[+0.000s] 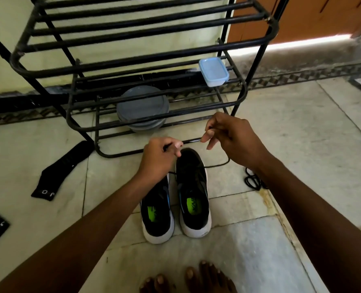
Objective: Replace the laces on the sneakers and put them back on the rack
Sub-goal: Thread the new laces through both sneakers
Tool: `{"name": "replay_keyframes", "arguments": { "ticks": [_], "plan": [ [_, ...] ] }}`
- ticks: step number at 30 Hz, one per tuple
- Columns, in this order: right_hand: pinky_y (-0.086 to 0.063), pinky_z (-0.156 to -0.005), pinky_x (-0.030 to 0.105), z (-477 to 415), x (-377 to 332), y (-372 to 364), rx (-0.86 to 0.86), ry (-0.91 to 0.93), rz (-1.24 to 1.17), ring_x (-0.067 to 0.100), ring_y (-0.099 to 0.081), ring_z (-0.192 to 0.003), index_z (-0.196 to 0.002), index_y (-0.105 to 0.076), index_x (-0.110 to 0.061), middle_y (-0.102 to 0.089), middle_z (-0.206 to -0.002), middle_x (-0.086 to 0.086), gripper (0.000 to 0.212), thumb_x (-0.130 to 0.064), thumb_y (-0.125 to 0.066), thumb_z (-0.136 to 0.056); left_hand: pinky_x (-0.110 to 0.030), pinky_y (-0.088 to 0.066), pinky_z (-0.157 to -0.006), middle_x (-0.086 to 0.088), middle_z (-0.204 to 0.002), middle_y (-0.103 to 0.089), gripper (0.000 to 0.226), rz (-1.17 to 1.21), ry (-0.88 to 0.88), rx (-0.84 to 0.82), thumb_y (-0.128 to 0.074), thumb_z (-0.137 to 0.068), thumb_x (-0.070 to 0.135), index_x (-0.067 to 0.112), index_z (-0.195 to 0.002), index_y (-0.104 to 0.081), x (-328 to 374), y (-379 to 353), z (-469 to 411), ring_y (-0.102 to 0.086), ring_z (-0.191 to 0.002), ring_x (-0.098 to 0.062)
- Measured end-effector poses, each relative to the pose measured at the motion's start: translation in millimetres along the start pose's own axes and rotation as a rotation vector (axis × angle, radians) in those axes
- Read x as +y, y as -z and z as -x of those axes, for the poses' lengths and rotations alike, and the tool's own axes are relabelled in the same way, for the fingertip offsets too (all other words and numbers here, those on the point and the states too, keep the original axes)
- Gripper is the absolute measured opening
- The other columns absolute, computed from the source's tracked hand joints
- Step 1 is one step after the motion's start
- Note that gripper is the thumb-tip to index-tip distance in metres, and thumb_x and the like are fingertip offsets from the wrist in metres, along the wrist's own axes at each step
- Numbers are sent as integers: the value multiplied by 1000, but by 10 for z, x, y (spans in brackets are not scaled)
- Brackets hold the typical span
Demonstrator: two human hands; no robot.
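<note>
Two black sneakers with white soles and green insoles stand side by side on the floor, toes toward the rack: the left sneaker (157,216) and the right sneaker (193,191). A black lace (217,164) runs through the right sneaker's front eyelets. My left hand (160,158) pinches one end of it above the toe. My right hand (228,138) pinches the other end, held up to the right. The black metal shoe rack (133,58) stands just behind the sneakers.
A coiled spare black lace (253,179) lies on the tiles to the right. Black socks (64,169) lie at the left. On the rack sit grey plates (142,108) and a pale blue lidded box (213,71). My bare toes (188,280) show at the bottom edge.
</note>
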State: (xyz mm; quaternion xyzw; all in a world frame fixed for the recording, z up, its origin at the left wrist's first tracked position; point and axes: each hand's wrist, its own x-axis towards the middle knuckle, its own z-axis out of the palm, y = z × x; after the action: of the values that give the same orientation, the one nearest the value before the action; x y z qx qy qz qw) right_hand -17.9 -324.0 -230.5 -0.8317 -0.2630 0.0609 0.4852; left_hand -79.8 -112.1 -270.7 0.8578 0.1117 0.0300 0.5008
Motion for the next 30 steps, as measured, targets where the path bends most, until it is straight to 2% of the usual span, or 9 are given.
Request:
{"name": "replay_keyframes", "arguments": {
  "ticks": [4, 6, 10, 13, 17, 21, 23, 26, 30],
  "plan": [
    [-59, -83, 35, -54, -404, 126, 155, 82, -129, 17, -75, -88, -91, -65, -15, -77, -96, 5, 15, -2, -62, -96, -10, -43, -58, -7, -91, -78, 15, 311, -25, 61, -64, -99, 7, 4, -104, -78, 599, 359, 45, -60, -64, 4],
    [-58, -86, 41, -108, -635, 229, 230, 144, -135, 18, -71, -94, -89, -70, -21, -74, -97, 3, 12, -9, -69, -92, -11, -44, -57, -8, -93, -79, 14, 408, -83, 106, -66, -96, 4, 2, -106, -76, 894, 548, 50, -62, -65, 0],
    [-55, -79, 24, -179, -1077, 437, 314, 204, -233, 12, -71, -87, -90, -78, -14, -75, -89, 0, 11, -3, -74, -89, -13, -51, -68, -6, -97, -80, 19, 498, -182, 135, -67, -95, 3, 4, -112, -74, 1351, 849, 55, -71, -78, -6],
    [-56, -82, 23, -229, -1330, 543, 355, 267, -231, 11, -73, -89, -95, -80, -8, -78, -90, -3, 8, -5, -75, -90, -11, -50, -67, -2, -93, -80, 17, 534, -239, 147, -64, -97, 5, 9, -109, -75, 1633, 962, 74, -73, -82, -6],
    [-56, -84, 26, -267, -1536, 614, 392, 268, -257, 10, -73, -91, -94, -80, -16, -78, -89, -7, 12, -5, -74, -90, -13, -51, -66, -6, -92, -80, 9, 602, -251, 132, -62, -98, 5, 7, -99, -71, 1906, 975, 130, -74, -84, -8],
    [-55, -78, 22, -288, -1677, 688, 417, 236, -239, 9, -72, -87, -98, -77, -20, -76, -87, -7, 12, -12, -77, -89, -5, -45, -60, 4, -95, -80, 9, 580, -251, 168, -67, -95, 6, 12, -94, -74, 2076, 998, 140, -68, -78, 4],
    [-57, -77, 27, -296, -1722, 708, 405, 222, -219, 12, -72, -84, -102, -74, -21, -74, -85, -4, 17, -13, -78, -88, -2, -44, -57, 7, -95, -79, 8, 590, -213, 175, -71, -92, 8, 14, -96, -77, 2112, 999, 145, -67, -78, 8],
    [-60, -75, 35, -307, -1787, 718, 408, 236, -193, 13, -72, -81, -106, -67, -21, -73, -83, -3, 25, -12, -80, -86, -2, -45, -57, 6, -95, -79, 10, 610, -191, 167, -73, -91, 8, 9, -100, -77, 2125, 1001, 156, -69, -80, 6],
    [-59, -68, 32, -320, -1834, 713, 440, 263, -190, 12, -71, -75, -109, -60, -20, -72, -79, -2, 32, -11, -80, -86, -7, -50, -67, 0, -96, -80, 11, 610, -204, 188, -76, -87, 5, 8, -97, -77, 2150, 1034, 147, -73, -87, -2]
  ]
}}
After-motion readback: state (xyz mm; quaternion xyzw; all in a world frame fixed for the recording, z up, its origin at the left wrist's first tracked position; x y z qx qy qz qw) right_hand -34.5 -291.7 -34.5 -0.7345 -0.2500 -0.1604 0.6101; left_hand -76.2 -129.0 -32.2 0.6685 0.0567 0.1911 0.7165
